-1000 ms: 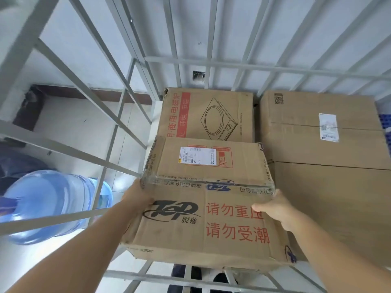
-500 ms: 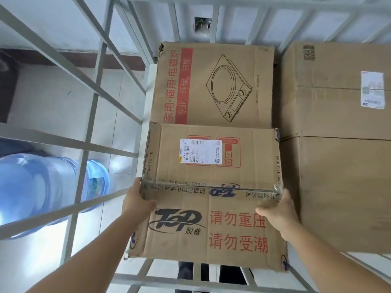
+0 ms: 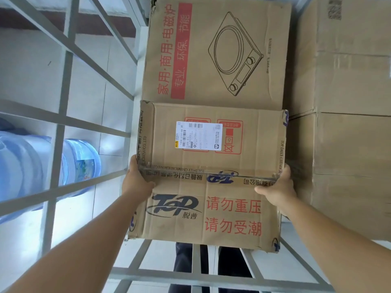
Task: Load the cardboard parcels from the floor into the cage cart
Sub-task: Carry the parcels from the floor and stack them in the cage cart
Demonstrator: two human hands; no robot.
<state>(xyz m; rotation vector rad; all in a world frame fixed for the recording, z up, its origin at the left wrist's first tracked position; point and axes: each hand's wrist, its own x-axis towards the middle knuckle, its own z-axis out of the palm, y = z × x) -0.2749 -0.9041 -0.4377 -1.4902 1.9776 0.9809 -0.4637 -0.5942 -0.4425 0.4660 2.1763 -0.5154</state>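
Observation:
I hold a cardboard parcel (image 3: pixel 209 187) with a blue TOP logo, red Chinese print and a white shipping label between both hands inside the grey cage cart (image 3: pixel 63 115). My left hand (image 3: pixel 136 180) grips its left edge and my right hand (image 3: pixel 277 188) grips its right edge, thumbs on top. The parcel's far end lies against an induction-cooker parcel (image 3: pixel 215 53) behind it. A large plain brown parcel (image 3: pixel 342 123) stands close on its right.
A blue water jug (image 3: pixel 42 168) stands on the tiled floor outside the cage's left bars. The cart's front rail (image 3: pixel 190 278) runs below the held parcel, with dark trouser legs (image 3: pixel 211 263) showing through it.
The parcel has gone deeper and lower into the cart, toward the induction-cooker parcel. My view has tipped further down, so the boxes look larger. Both hands keep their grip.

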